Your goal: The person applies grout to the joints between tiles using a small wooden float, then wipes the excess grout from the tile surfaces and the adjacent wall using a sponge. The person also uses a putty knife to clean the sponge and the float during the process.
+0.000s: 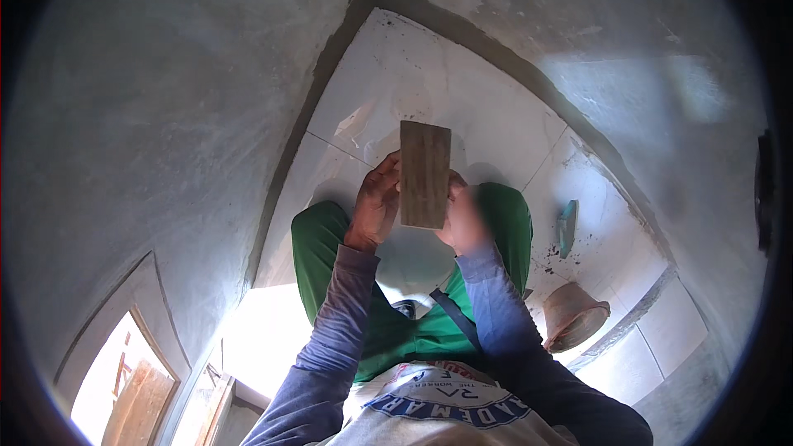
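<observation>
A rectangular piece of brown wood (pixel 424 173) is held upright in the middle of the view, above the tiled floor. My left hand (pixel 377 202) grips its left edge, with the fingers curled round behind it. My right hand (pixel 460 215) is at the right edge, blurred, closed on the same piece; most of its fingers are hidden by the wood. My knees in green trousers are bent on either side.
White floor tiles (pixel 446 66) meet grey walls (pixel 165 74) along a dark mortar strip. At the right lie a flat greenish piece (pixel 567 227), scattered dark crumbs and a dirty bucket (pixel 576 316) on its side or tilted. Bright openings (pixel 111 372) show at the lower left.
</observation>
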Action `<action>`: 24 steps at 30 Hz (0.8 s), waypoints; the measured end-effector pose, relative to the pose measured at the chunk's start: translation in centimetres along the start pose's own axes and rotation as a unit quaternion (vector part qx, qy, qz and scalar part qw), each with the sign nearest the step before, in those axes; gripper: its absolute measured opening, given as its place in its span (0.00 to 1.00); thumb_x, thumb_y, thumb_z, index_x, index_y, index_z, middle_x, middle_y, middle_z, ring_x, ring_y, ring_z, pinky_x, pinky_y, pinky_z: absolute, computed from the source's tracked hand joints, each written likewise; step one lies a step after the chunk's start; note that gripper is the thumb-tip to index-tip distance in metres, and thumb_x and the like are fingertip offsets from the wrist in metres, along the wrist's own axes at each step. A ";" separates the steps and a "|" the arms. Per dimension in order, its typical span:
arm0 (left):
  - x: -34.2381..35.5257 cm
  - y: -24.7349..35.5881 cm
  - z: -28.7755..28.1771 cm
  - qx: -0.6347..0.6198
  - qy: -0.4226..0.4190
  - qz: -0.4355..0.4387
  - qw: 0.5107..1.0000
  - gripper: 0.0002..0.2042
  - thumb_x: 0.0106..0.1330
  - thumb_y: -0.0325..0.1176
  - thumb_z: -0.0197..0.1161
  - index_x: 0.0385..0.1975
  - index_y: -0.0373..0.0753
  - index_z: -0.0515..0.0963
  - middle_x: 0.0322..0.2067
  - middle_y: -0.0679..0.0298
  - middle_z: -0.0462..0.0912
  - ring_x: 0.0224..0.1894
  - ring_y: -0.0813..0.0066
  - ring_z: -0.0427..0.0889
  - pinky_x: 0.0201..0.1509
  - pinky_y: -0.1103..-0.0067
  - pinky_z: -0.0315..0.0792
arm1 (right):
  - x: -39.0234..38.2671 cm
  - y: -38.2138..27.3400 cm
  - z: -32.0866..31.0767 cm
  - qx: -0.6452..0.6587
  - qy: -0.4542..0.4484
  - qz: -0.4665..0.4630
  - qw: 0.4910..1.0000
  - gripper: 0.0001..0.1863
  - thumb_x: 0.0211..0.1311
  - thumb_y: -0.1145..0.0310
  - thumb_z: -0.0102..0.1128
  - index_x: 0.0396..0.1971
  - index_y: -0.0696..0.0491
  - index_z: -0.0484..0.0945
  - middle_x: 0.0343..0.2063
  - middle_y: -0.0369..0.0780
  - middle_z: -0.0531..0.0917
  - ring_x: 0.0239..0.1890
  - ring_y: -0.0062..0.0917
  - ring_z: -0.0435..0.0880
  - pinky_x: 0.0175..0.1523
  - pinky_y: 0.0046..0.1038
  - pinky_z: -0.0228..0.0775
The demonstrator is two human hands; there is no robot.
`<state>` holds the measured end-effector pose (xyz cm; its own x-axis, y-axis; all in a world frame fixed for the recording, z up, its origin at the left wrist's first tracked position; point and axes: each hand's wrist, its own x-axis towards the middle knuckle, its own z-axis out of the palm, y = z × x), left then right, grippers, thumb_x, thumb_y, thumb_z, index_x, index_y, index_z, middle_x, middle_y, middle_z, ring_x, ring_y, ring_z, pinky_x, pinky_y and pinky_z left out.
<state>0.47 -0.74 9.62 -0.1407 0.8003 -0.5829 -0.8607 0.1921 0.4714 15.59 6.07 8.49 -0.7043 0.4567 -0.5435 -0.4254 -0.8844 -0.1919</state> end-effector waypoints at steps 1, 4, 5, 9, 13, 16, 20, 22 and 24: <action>-0.1 -0.1 -0.5 0.002 0.003 -0.007 1.000 0.20 0.74 0.31 0.56 0.63 0.32 0.75 0.54 0.63 0.83 0.56 0.76 0.82 0.64 0.74 0.75 | 0.1 0.3 0.5 -0.027 0.014 0.019 0.999 0.22 0.77 0.57 0.54 0.56 0.60 0.79 0.49 0.43 0.87 0.49 0.28 0.89 0.55 0.31 0.84; 0.7 0.1 -1.5 0.010 -0.010 -0.005 1.000 0.20 0.74 0.29 0.56 0.65 0.32 0.73 0.55 0.62 0.83 0.56 0.73 0.84 0.62 0.75 0.78 | 0.7 0.6 1.6 -0.076 0.068 0.042 0.994 0.20 0.76 0.58 0.55 0.54 0.59 0.81 0.47 0.40 0.87 0.45 0.25 0.88 0.50 0.30 0.84; 1.1 0.5 -1.4 0.020 -0.021 0.002 1.000 0.20 0.75 0.28 0.55 0.66 0.32 0.73 0.56 0.62 0.83 0.55 0.71 0.85 0.61 0.76 0.79 | 0.9 0.5 2.0 -0.093 0.107 0.049 0.989 0.18 0.77 0.60 0.52 0.52 0.59 0.82 0.45 0.41 0.88 0.43 0.27 0.89 0.49 0.31 0.84; 3.1 2.1 -0.7 -0.021 0.053 0.049 0.997 0.19 0.77 0.29 0.55 0.66 0.34 0.72 0.56 0.61 0.83 0.55 0.72 0.84 0.61 0.77 0.77 | 0.8 -2.6 1.8 -0.324 0.150 -0.038 0.933 0.16 0.76 0.61 0.56 0.50 0.57 0.82 0.39 0.37 0.87 0.37 0.21 0.87 0.45 0.29 0.82; 6.9 3.0 0.2 -0.030 0.054 0.111 0.992 0.15 0.78 0.30 0.55 0.61 0.39 0.74 0.54 0.65 0.81 0.56 0.73 0.80 0.63 0.71 0.72 | 2.3 -8.6 -4.7 -0.608 0.218 -0.217 0.732 0.15 0.67 0.69 0.65 0.51 0.59 0.81 0.37 0.41 0.86 0.37 0.29 0.87 0.43 0.27 0.80; 10.3 3.5 1.1 -0.065 0.063 0.145 0.985 0.12 0.78 0.31 0.56 0.58 0.42 0.75 0.53 0.67 0.81 0.58 0.74 0.77 0.65 0.66 0.69 | 3.3 -12.3 -4.9 -0.806 0.210 -0.268 0.485 0.21 0.66 0.68 0.65 0.56 0.59 0.79 0.46 0.47 0.84 0.46 0.37 0.84 0.49 0.32 0.78; 15.6 4.0 1.1 -0.069 0.076 0.185 0.977 0.10 0.79 0.31 0.55 0.55 0.43 0.75 0.52 0.68 0.81 0.56 0.74 0.78 0.65 0.66 0.69 | 4.7 -13.4 -6.8 -0.911 0.093 -0.300 0.269 0.28 0.69 0.58 0.60 0.64 0.58 0.75 0.62 0.54 0.74 0.65 0.49 0.72 0.66 0.46 0.66; 17.0 4.4 1.5 -0.069 0.088 0.194 0.975 0.09 0.78 0.31 0.56 0.53 0.43 0.76 0.50 0.68 0.81 0.54 0.74 0.79 0.64 0.67 0.70 | 5.0 -13.4 -7.6 -0.924 0.087 -0.279 0.248 0.31 0.69 0.56 0.58 0.67 0.58 0.72 0.65 0.54 0.71 0.68 0.49 0.69 0.69 0.49 0.60; 18.3 4.8 1.1 -0.064 0.097 0.209 0.971 0.07 0.78 0.32 0.58 0.52 0.43 0.77 0.48 0.69 0.82 0.52 0.75 0.79 0.62 0.68 0.70 | 5.7 -13.4 -8.1 -0.933 0.079 -0.267 0.230 0.35 0.70 0.53 0.55 0.71 0.57 0.68 0.68 0.54 0.68 0.71 0.50 0.65 0.72 0.53 0.55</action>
<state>-5.71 15.49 1.99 -0.5697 0.6683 -0.4784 -0.7604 -0.2079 0.6153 21.93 19.77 1.37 -0.7427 0.6689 -0.0308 0.6600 0.7235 -0.2025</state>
